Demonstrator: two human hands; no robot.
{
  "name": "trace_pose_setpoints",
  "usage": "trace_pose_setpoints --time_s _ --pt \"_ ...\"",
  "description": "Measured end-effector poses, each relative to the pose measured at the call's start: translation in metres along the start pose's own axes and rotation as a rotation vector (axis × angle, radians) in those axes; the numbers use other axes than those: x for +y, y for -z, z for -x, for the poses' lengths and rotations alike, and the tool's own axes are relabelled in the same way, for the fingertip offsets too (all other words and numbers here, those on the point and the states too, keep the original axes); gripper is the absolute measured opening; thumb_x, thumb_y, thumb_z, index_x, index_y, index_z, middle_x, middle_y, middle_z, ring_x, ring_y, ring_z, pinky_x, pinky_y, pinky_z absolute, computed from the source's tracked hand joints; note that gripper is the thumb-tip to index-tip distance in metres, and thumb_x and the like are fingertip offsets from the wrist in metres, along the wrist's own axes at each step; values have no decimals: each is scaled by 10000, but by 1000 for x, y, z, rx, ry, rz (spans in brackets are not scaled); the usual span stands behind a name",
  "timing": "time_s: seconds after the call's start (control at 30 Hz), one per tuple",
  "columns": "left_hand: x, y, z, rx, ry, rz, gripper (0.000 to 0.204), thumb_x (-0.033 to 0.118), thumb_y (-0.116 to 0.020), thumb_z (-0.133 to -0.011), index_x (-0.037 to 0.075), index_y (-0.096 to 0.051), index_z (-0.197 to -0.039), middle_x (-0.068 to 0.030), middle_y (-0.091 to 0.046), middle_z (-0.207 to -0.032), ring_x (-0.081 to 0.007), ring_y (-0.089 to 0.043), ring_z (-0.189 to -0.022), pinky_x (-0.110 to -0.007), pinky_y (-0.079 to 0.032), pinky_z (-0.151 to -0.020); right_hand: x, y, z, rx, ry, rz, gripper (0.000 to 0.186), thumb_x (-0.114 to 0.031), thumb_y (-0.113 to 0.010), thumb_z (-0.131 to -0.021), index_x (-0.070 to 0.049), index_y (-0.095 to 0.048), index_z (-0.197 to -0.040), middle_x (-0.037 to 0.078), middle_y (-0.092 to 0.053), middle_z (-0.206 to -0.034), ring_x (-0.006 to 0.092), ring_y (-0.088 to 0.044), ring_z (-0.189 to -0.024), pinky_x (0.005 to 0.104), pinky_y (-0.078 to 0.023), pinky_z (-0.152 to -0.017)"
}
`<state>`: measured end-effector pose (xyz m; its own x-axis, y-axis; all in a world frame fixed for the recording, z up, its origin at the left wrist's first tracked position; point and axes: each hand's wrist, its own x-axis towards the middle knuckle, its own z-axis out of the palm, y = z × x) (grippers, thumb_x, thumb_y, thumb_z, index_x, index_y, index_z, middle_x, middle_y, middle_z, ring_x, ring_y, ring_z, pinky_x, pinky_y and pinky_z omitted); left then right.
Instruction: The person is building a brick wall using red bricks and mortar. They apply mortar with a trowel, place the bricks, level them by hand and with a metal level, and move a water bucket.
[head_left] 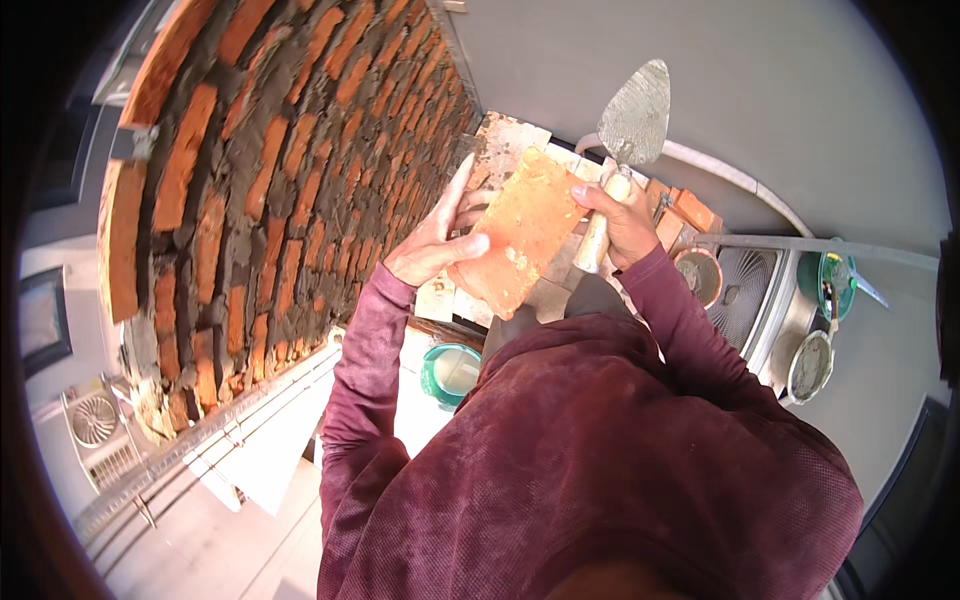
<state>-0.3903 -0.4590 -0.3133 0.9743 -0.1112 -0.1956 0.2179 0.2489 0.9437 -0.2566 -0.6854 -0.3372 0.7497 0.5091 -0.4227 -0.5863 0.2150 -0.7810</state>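
A flat orange brick is held up in front of me, tilted, with pale patches on its face. My left hand grips its left side, thumb on the upper face and fingers along the edge. In my right hand is a pointing trowel, its blade coated with grey mortar and pointing away from me. The right thumb also touches the brick's right edge. To the left rises a brick wall with rough grey mortar in its joints.
A green bucket of cloudy liquid stands below on the left. Loose bricks, an orange bucket, an outdoor fan unit and a mortar-smeared bucket are on the right. A pale hose runs along the grey wall.
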Motion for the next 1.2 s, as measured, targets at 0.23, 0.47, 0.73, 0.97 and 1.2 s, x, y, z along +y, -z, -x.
trace_pose_setpoints --time_s 0.23,0.47,0.73,0.97,1.2 --pt "3 -33 28 834 -190 -1032 1344 370 -893 -528 -41 -95 -1527 -256 -398 -1369 -383 -413 -1280 -444 -361 -1082 -18 -108 -27 -283 235 319 423 -99 -817 -778 -24 -491 -1037 91 -643 -896 177 -688 -767 341 -601 -659" --pt "-17 0 70 477 -347 815 1017 384 -740 -679 7 -283 -1505 -271 -481 -1361 -388 -555 -1180 -478 -497 -968 -72 -152 -56 -701 206 525 491 -406 -784 -834 -19 -533 -1002 172 -655 -1098 205 -688 -968 320 -607 -776" --pt "10 -43 42 250 -583 1022 952 722 -432 -832 37 -338 -1487 -278 -483 -1374 -415 -561 -1173 -491 -558 -892 -66 -163 -88 -1121 -429 92 391 -310 -770 -863 -33 -519 -979 118 -621 -938 194 -678 -857 352 -615 -710" --pt "-5 -14 53 810 -337 533 955 461 -699 -846 67 -185 -1547 -232 -421 -1432 -376 -490 -1281 -465 -419 -1082 -60 -168 -76 -824 -72 132 304 -51 -767 -805 -47 -490 -930 62 -595 -852 129 -644 -749 292 -564 -675" --pt "53 -75 2 1597 -211 -1106 1418 452 -871 -541 -95 18 -1501 -287 -312 -1405 -427 -360 -1306 -472 -386 -1064 -88 -195 -59 -900 310 267 368 -54 -824 -733 -50 -489 -886 57 -610 -861 95 -607 -719 252 -523 -650"
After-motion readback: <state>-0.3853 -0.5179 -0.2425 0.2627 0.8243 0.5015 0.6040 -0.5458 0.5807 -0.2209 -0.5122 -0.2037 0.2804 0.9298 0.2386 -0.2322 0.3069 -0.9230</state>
